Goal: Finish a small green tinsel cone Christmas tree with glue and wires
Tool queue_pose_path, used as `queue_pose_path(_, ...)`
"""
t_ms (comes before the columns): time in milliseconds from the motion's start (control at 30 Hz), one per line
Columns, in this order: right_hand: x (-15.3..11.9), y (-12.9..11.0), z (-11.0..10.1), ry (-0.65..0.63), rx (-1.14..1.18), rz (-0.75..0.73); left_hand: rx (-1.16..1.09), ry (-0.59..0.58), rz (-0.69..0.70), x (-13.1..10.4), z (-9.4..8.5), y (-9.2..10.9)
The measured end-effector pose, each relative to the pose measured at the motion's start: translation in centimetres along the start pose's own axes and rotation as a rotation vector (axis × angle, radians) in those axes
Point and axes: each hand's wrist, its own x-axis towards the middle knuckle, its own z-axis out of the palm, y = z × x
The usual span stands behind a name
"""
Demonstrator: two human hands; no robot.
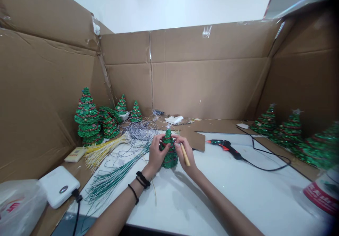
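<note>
A small green Christmas tree (170, 161) with reddish garland and a pale star on top stands upright on the white table, between my hands. My left hand (156, 152) grips its left side, thumb across the front. At the upper right side of the tree is my right hand (186, 155), fingers closed around a wooden-handled tool (186, 154) whose handle points down toward me. The tool's working tip is hidden by the fingers and the tree. Black bands circle my left wrist.
Bundles of green wires (113, 177) and yellow wires (103, 152) lie left, near a tangle of silvery wire (140, 130). A glue gun (229, 147) with a black cord lies right. Finished-looking trees (87, 119) stand left and right. A plastic bottle (321, 195) is front right; cardboard walls (212, 80) surround the table.
</note>
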Motion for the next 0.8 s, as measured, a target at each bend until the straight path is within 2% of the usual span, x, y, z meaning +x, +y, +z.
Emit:
queue_pose_path(200,-0.05,0.03,-0.20,-0.007,-0.054,-0.035,-0.008,-0.006,-0.001,-0.01,-0.04,0.06)
queue_pose_path(400,0.07,0.22,-0.69,0.018,-0.136,-0.096,-0.042,-0.008,0.086,-0.43,0.01,0.31)
queue_pose_path(567,-0.01,0.38,-0.73,0.032,-0.126,-0.095,-0.072,-0.021,0.073,-0.79,0.28,0.06)
queue_pose_path(800,-0.09,0.57,-0.52,0.051,-0.108,-0.150,-0.023,-0.058,0.190,-0.31,0.03,-0.26)
